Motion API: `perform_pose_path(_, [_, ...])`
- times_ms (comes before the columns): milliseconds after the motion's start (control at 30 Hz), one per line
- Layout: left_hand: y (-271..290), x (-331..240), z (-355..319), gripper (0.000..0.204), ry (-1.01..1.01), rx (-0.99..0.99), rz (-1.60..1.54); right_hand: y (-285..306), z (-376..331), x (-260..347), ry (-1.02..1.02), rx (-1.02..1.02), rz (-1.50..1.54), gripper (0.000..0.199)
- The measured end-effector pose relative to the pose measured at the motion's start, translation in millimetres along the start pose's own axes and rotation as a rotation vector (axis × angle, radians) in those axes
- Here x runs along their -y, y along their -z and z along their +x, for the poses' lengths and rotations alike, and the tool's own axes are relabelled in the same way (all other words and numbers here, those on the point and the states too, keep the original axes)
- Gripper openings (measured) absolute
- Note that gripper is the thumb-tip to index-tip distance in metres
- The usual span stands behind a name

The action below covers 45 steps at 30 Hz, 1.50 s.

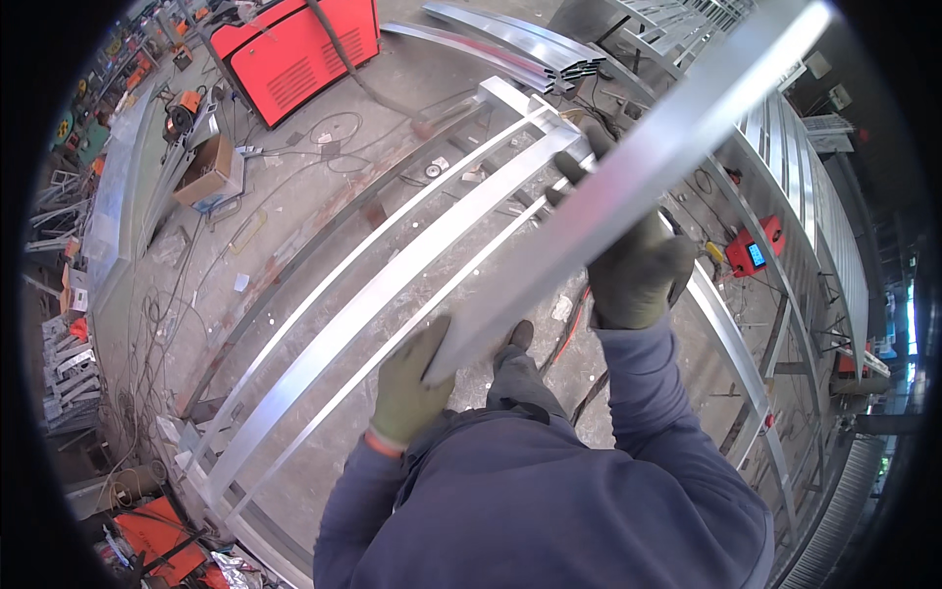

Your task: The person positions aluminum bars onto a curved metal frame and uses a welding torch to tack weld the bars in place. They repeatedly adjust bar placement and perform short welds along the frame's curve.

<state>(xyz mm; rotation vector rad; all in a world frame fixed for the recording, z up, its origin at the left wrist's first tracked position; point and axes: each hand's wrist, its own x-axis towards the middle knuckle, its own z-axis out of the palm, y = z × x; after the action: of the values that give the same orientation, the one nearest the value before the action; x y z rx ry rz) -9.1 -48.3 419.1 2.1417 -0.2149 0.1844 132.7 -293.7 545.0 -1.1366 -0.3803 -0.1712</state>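
A long silver metal bar [599,211] slants across my body, from near my waist up past the upper right. My left hand [410,385], in a greenish work glove, is closed on its lower end. Further up, my right hand [638,270], in a darker glove, grips the bar from beneath, and its fingertips show past the far edge. The bar's upper part is blurred. Below and to the left, a frame of long parallel metal rails [392,270] lies on a low support, apart from the bar, which hides part of it.
A red machine cabinet [294,64] stands at the far left with a hose over it. Silver profiles [491,39] are stacked at the back. A cardboard box [211,175] and cables lie on the floor. On the right are a metal rack [800,285] and a small red device with a screen [754,250].
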Motion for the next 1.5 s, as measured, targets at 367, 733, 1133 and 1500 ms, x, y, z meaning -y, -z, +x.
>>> perform_pose_path(367, [87.1,85.0,-253.3,0.075,0.205,0.224,0.496,134.9,-109.6,-116.1,-0.550,-0.412,0.540,0.037])
perform_pose_path(733, [113.0,84.8,-364.3,0.066,0.492,0.172,0.676,95.2,-212.2,-203.4,-1.016,-0.696,0.505,0.042])
perform_pose_path(1133, [149.2,152.9,-410.0,0.057,0.566,0.070,0.730,22.1,-225.7,-226.7,-1.086,-0.722,0.276,0.054])
perform_pose_path(1500, [275.7,246.8,-502.0,0.050,0.645,0.189,0.676,-106.1,-321.4,-316.1,-1.212,-0.758,0.153,0.046])
